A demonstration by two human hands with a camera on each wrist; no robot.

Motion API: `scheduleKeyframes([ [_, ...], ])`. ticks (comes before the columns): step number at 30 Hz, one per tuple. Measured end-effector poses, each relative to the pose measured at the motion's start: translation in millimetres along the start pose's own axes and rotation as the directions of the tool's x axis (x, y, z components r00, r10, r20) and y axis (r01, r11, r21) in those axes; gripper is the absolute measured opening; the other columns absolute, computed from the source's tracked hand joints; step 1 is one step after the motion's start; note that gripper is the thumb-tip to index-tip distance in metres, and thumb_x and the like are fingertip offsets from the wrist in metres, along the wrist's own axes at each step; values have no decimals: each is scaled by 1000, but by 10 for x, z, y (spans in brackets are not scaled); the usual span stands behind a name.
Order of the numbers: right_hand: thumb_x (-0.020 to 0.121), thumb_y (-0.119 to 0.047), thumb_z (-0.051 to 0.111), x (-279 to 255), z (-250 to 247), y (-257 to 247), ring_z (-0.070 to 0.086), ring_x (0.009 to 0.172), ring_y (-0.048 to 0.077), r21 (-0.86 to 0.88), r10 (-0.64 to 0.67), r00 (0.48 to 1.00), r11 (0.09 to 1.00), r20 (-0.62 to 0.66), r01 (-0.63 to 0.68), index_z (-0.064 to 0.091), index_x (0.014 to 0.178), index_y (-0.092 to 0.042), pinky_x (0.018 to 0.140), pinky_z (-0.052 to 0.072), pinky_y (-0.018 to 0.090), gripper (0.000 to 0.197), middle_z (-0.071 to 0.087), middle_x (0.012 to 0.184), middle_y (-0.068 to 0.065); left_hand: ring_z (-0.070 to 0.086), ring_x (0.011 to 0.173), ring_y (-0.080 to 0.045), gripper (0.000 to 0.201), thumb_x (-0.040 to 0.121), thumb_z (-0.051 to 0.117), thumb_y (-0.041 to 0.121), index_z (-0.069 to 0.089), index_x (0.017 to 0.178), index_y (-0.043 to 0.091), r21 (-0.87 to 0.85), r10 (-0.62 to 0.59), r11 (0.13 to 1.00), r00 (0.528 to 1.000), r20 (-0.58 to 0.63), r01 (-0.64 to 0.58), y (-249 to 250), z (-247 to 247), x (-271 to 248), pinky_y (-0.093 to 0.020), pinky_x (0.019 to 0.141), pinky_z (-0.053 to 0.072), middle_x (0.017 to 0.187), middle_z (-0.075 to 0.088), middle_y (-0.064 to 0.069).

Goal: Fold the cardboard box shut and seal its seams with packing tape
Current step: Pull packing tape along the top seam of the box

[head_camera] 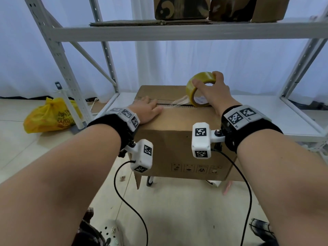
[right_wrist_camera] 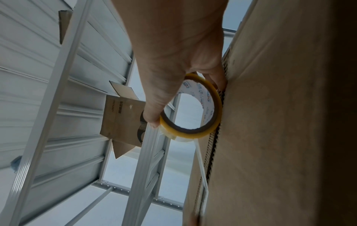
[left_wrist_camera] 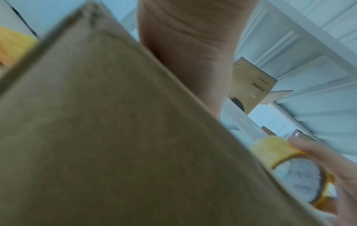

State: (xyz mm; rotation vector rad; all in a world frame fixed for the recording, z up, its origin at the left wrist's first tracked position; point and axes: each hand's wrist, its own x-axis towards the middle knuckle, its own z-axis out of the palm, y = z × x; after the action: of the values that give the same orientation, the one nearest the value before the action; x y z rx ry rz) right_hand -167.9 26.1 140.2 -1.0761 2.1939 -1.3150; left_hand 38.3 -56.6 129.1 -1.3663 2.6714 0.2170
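Note:
A brown cardboard box point(head_camera: 179, 148) stands in front of me with its top flaps folded down; a dark seam runs across the top. My left hand point(head_camera: 148, 110) lies flat on the top near the seam's left part, fingers straight. My right hand point(head_camera: 211, 89) grips a yellowish roll of packing tape point(head_camera: 198, 86) standing on edge on the seam at the right. A clear strip of tape point(head_camera: 179, 102) runs from the roll leftwards along the seam. In the right wrist view the tape roll point(right_wrist_camera: 195, 131) presses against the box point(right_wrist_camera: 280, 122). The left wrist view shows the box point(left_wrist_camera: 115, 137) and the roll point(left_wrist_camera: 274, 151).
A grey metal shelving rack point(head_camera: 177, 31) stands behind the box, with several cardboard boxes point(head_camera: 181, 8) on its upper shelf. A yellow plastic bag point(head_camera: 49, 116) lies on the tiled floor at the left. Cables hang from both wrist cameras. Shoes show at the bottom edge.

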Motion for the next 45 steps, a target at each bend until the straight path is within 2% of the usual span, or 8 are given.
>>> scheduleKeyframes([
  [5, 69, -76, 56, -5, 7, 1, 44, 122, 39, -5, -10, 1000, 1000, -11, 10, 20, 141, -40, 102, 39, 54, 88, 35, 138, 14, 5, 147, -26, 73, 97, 17, 58, 4, 151, 11, 56, -112, 992, 993, -25, 113, -75, 31, 5, -40, 119, 6, 159, -1, -13],
  [11, 73, -72, 57, 45, 23, 7, 45, 121, 38, -25, -18, 1000, 1000, -17, 18, 17, 143, -37, 102, 38, 53, 88, 36, 137, 16, -2, 147, -22, 75, 96, 17, 59, 2, 151, 11, 48, 84, 995, 995, 48, -86, 415, 42, 115, -39, 119, 3, 159, -5, -8],
  [16, 70, -71, 63, 75, 43, 44, 41, 130, 32, 120, 50, 999, 992, -7, -49, 1, 148, -30, 105, 36, 48, 108, 32, 148, 9, -5, 147, -26, 75, 95, 19, 62, 4, 152, 16, 35, 72, 997, 997, 39, -73, 452, 37, 187, -41, 117, 1, 160, -4, -7],
  [22, 61, -66, 73, 34, 63, -25, 50, 111, 25, 246, 91, 994, 967, -65, -73, 23, 139, -22, 92, 45, 42, 103, 44, 125, 4, -3, 147, -26, 76, 92, 20, 66, 1, 152, 21, -3, 59, 998, 998, 30, -59, 426, 67, 139, -41, 118, 2, 160, -6, -8],
  [27, 62, -52, 79, -19, 67, -225, 43, 108, 20, 235, -91, 993, 966, -79, 107, 28, 136, -27, 92, 41, 38, 93, 40, 127, 4, 4, 147, -22, 75, 91, 23, 68, 1, 151, 29, -45, 36, 998, 999, 9, -36, 401, 51, 94, -41, 117, 5, 160, 2, 3],
  [30, 60, -51, 80, -20, 18, -272, 42, 108, 22, 220, -121, 986, 965, -117, 144, 28, 137, -30, 97, 42, 42, 95, 36, 123, 2, 6, 147, -21, 76, 89, 23, 70, -1, 151, 32, -54, 32, 998, 999, -3, -32, 371, 70, 96, -42, 118, 5, 160, 3, 5],
  [38, 63, -53, 79, 12, -173, 133, 33, 126, 33, 57, 17, 985, 998, -171, -7, 21, 142, -33, 103, 37, 45, 100, 30, 133, 9, -7, 147, -19, 78, 91, 19, 69, -2, 152, 24, -7, 13, 1000, 1000, 23, -13, 439, 84, 134, -42, 117, -3, 159, -9, 3],
  [45, 65, -56, 77, 19, -138, 141, 30, 128, 36, 7, -11, 992, 1000, -122, 12, 14, 143, -37, 100, 35, 45, 102, 25, 136, 9, -6, 147, -18, 76, 96, 19, 59, -2, 151, 12, 9, 230, 973, 971, 68, -231, 822, 58, 87, -38, 119, -1, 159, -8, -6],
])
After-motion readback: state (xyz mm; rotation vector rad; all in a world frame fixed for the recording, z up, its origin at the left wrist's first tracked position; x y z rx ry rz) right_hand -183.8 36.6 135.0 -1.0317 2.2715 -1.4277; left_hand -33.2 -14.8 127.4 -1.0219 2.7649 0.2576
